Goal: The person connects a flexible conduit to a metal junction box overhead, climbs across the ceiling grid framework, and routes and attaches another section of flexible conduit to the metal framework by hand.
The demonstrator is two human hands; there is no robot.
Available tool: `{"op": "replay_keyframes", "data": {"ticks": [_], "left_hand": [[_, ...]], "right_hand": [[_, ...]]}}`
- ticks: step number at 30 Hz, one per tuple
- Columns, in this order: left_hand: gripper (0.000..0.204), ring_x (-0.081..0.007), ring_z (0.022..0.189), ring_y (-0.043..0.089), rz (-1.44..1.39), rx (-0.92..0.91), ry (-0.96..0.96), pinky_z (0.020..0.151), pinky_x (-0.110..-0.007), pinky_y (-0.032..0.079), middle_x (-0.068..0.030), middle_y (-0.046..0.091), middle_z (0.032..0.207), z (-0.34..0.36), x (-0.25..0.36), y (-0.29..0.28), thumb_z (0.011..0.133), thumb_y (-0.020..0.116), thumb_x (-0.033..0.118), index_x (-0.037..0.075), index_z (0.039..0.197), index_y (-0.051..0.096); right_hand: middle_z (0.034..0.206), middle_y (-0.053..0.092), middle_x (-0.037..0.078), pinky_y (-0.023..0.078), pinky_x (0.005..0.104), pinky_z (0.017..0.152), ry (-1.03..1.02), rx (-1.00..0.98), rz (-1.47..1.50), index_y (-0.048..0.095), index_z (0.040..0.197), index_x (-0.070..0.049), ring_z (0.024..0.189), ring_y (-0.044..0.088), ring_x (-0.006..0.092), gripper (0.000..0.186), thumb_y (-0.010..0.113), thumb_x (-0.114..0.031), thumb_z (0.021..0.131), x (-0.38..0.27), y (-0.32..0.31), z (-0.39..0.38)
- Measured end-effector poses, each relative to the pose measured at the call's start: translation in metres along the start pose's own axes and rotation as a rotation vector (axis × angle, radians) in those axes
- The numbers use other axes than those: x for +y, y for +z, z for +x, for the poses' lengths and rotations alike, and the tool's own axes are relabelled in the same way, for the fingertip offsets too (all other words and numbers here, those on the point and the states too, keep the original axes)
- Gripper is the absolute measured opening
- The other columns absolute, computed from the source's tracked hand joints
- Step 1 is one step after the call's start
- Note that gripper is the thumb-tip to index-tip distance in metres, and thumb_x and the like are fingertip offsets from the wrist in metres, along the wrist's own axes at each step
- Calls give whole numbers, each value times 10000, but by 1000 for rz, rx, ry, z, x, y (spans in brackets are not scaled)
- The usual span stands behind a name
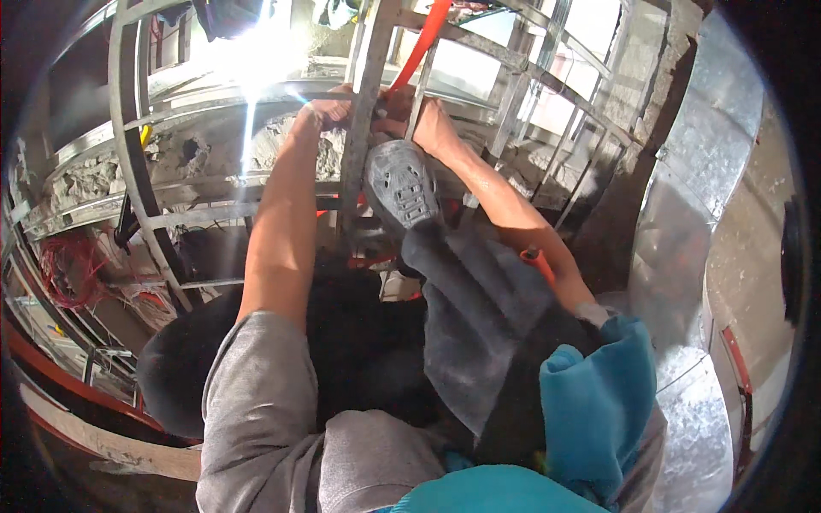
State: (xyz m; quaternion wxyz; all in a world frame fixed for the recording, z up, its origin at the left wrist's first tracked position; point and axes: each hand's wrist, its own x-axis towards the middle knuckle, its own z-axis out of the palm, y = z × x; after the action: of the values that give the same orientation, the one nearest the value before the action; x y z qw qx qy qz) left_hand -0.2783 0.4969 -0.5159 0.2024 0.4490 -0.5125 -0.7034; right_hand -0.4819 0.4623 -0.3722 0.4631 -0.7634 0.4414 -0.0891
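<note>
Both my arms stretch forward to the far side of an upright metal post (363, 111). My left hand (332, 109) is closed beside the post, its fingers curled and partly hidden behind it. My right hand (428, 128) is on the other side of the post, its fingers bent inward behind a thin metal bar. What either hand grips is in shadow and cannot be made out. A flat orange tube or strap (421, 47) comes down from above to the spot between my hands. Just below them rests my dusty grey shoe (400, 181).
Welded metal framing (141, 171) surrounds me, with rough broken concrete (85, 175) behind it. A bundle of red wire (73, 269) hangs at the left. Shiny sheet metal (684, 222) stands at the right. An orange-handled object (539, 263) lies by my right forearm. Bright light glares ahead.
</note>
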Motion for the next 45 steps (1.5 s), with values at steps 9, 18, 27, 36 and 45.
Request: {"op": "replay_keyframes", "data": {"ticks": [9, 18, 27, 36, 45], "left_hand": [[299, -120, 846, 661, -741, 83, -200, 726, -285, 544, -31, 725, 964, -6, -2, 16, 888, 778, 254, 78, 1126, 737], [319, -100, 817, 647, -464, 26, -316, 716, -273, 529, -5, 729, 980, 7, 74, 25, 897, 762, 283, 57, 1122, 734], [289, -112, 822, 653, -457, 217, 102, 671, -295, 543, -34, 740, 962, 20, -11, 19, 883, 729, 222, 62, 1122, 755], [341, -107, 848, 635, -692, 66, -53, 706, -288, 545, -38, 734, 1009, -3, 3, 23, 864, 762, 272, 47, 1119, 745], [352, -162, 929, 671, -353, 142, 18, 802, -325, 573, -70, 723, 1074, -15, -12, 37, 931, 688, 244, 87, 1245, 687]], "right_hand": [[910, 706, 160, 533, 450, 757, 176, -53, -129, 675, 1013, -32, 845, 690, 353, 357, 748, -346, 857, -17, -8, -5], [711, 691, 108, 530, 398, 651, 243, 21, -351, 714, 1103, -80, 669, 685, 238, 327, 739, -332, 897, 52, -10, -17], [770, 728, 143, 533, 381, 641, 146, 48, -195, 709, 1043, -15, 696, 708, 218, 249, 691, -215, 894, 48, -6, 11], [906, 756, 169, 563, 375, 749, 202, 31, -115, 720, 1069, 6, 823, 741, 249, 229, 706, -142, 894, 81, 20, -15], [1064, 667, 269, 520, 486, 881, 355, -137, 17, 672, 1151, -50, 998, 652, 409, 302, 633, -126, 862, 61, 8, -5]]}}
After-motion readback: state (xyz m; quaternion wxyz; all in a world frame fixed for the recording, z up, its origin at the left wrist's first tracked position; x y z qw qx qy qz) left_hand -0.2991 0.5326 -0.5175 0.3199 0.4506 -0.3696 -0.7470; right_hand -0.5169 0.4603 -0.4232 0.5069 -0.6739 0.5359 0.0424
